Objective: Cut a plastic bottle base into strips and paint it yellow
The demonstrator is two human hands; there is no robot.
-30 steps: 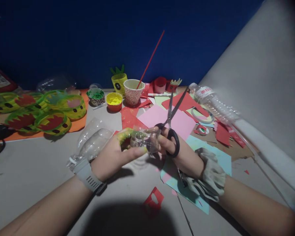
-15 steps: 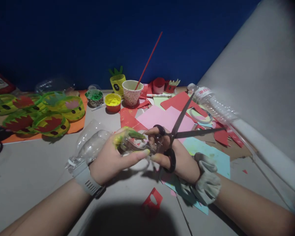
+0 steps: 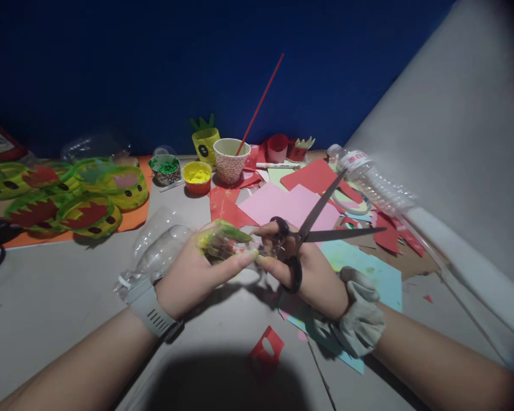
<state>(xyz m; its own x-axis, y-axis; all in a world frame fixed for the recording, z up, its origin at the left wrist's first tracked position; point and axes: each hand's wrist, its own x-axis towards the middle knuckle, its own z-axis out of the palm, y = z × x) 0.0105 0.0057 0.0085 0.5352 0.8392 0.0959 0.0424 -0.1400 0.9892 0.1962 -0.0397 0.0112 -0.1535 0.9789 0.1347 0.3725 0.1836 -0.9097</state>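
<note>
Clear plastic piece (image 3: 240, 247) held at the centre, scissors (image 3: 300, 237) turned away

Straight ahead of the person was 12 o'clock, and the plastic piece was the centre. Its long axis appeared to run from 9 to 3 o'clock, though fingers hid much of it. The left hand (image 3: 205, 262) curled around it, pinching it between thumb and fingers. The right hand (image 3: 314, 277) carried the scissors, black loops around its fingers, its thumb and forefinger reaching the plastic's 3 o'clock end; how firmly they pressed could not be told. The scissor blades stood apart, one towards 1 o'clock, the other towards 3, over coloured paper.

A clear bottle part (image 3: 160, 251) lay at 9 o'clock, just beside the left hand, with yellow-green rings (image 3: 92, 228) beyond. A yellow paint cup (image 3: 197, 187) stood at 11 and a patterned paper cup (image 3: 230, 171) at 12. A clear bottle (image 3: 381, 188) lay at 2, light blue paper (image 3: 368, 268) towards 3.

A blue wall (image 3: 154, 68) bounded the far side; grey desk (image 3: 38, 308) stretched away at 8 o'clock, outside the left forearm.
</note>
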